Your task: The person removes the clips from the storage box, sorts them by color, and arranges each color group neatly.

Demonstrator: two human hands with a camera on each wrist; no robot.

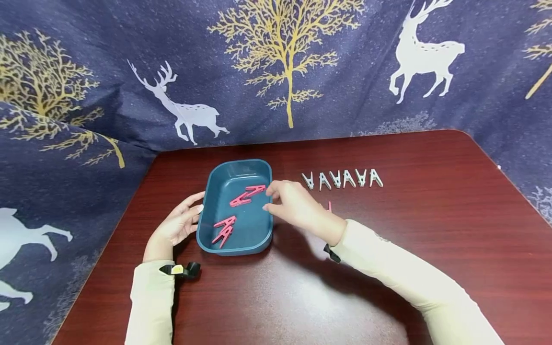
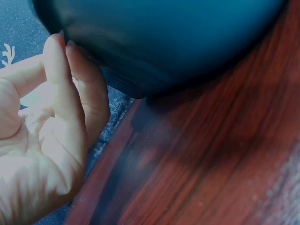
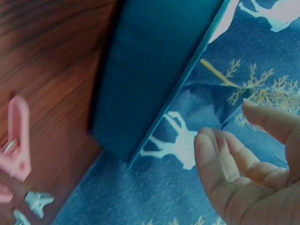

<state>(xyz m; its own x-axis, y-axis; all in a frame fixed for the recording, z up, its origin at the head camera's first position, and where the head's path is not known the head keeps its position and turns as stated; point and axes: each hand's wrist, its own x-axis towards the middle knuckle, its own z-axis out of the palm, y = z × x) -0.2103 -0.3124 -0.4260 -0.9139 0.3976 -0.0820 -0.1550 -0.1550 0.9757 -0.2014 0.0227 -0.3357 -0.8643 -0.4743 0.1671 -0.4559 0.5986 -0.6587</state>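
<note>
A blue plastic bin (image 1: 247, 239) stands on the table with several pink clothespins (image 1: 240, 199) lying inside in two groups. My left hand (image 1: 178, 223) is at the bin's left side, its fingertips against the outer wall in the left wrist view. Above the bin's right edge, my right hand (image 1: 295, 203) has thumb and fingers apart and nothing between them. In the right wrist view, another pink clothespin (image 3: 18, 136) lies on the table outside the bin; my right wrist hides most of it in the head view.
Several pale grey clothespins (image 1: 348, 178) lie in a row on the dark red wooden table (image 1: 431, 215), right of the bin. A blue cloth (image 1: 345, 96) with white deer and yellow trees hangs behind the table and down its left side.
</note>
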